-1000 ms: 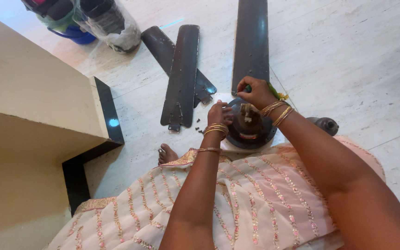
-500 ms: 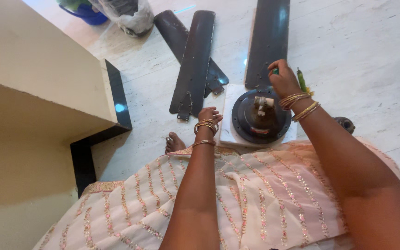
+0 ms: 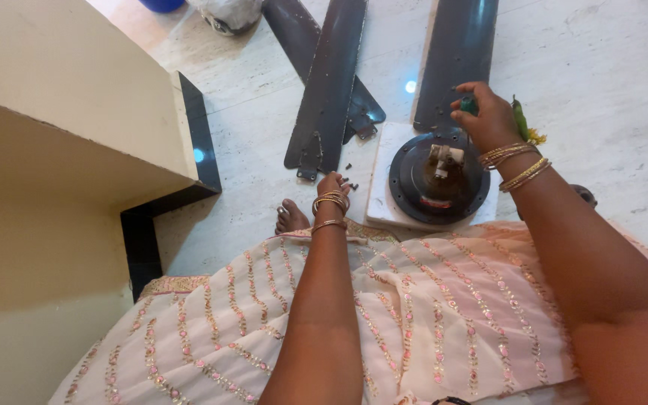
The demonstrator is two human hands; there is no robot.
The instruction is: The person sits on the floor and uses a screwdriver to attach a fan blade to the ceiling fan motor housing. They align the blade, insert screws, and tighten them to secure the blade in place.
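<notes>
Right hand [image 3: 489, 118]: grip clamped on a green-handled tool [image 3: 469, 106] — just above the fan motor's [image 3: 438, 178] far rim.
Left hand [image 3: 331, 185]: fingers down among loose screws [image 3: 350, 184], grip unclear.
Nearest blade [image 3: 331, 86]: long axis ran away from the left hand.

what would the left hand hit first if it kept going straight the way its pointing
The left hand points away from the body, down at the floor. Straight on it would probably first meet the small dark screws at its fingertips, then the bracket end of the nearest detached fan blade. Depth is hard to judge.
</notes>
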